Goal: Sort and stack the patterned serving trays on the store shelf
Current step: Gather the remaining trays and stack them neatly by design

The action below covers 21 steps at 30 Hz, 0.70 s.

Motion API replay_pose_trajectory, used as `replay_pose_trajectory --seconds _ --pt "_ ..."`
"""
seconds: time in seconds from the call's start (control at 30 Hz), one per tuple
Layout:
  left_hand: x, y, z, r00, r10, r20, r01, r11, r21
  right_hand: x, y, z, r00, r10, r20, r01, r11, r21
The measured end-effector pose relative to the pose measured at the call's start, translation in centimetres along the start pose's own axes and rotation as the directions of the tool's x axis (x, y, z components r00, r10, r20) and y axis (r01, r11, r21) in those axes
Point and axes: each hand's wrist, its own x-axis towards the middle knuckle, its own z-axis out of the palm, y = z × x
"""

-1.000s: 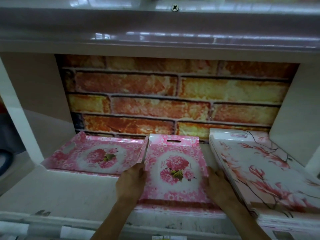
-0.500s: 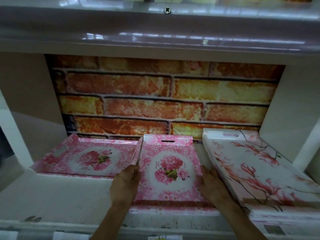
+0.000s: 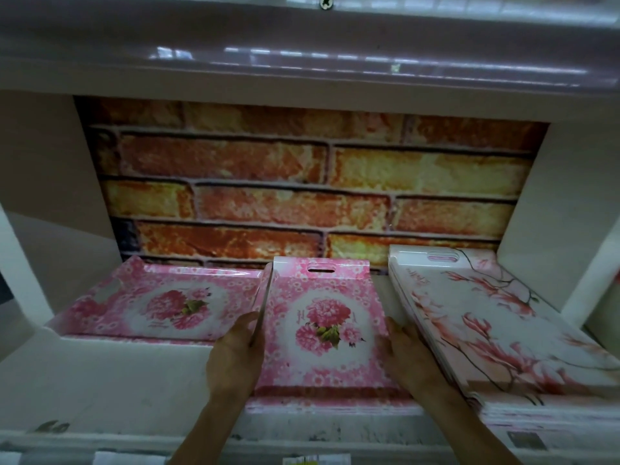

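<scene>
Head view, one entry.

Task item: a rectangular pink plastic serving tray printed with small blossoms and a central peony bouquet (image 3: 322,330), hereafter the middle tray. We find it at the centre front of the white shelf board (image 3: 117,380). Its long axis runs front to back, and the end wall with the slot handle faces the rear. It sits on a pile of like pink trays (image 3: 335,406), of which only the layered near edges show.

Left hand (image 3: 231,357): closed on the middle tray's left rim, fingertips hidden behind that rim.

Right hand (image 3: 409,357): closed on the right rim. Its fingers go down into the gap beside the tray and are out of sight.

To the left lies a second pink tray of the same print (image 3: 134,313), set crosswise. Its right rim meets the middle tray's far left corner; we cannot tell whether they touch.

To the right is a pile of white trays with pink magnolia branches (image 3: 503,330), angled slightly, just beside the right hand.

At the rear is a brick-print back panel (image 3: 302,196). Overhead is a glossy upper shelf edge (image 3: 302,62) with a cross-head screw (image 3: 326,1). The paper tags on the front lip (image 3: 315,459) are unreadable.
</scene>
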Motion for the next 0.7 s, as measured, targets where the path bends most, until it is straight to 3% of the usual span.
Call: replay_pose_trajectory --seconds 0.53,0.7 --pt "-0.12 -0.36 0.27 0.999 -0.003 -0.032 0.001 0.998 -0.056 0.32 -0.37 -0.01 0.997 -0.033 -0.075 0.028 0.997 -0.072" --pt "-0.31 -0.2 -0.11 0.999 -0.048 -0.005 0.047 0.998 -0.052 0.22 -0.86 -0.63 0.984 -0.108 -0.14 0.095 0.991 -0.097"
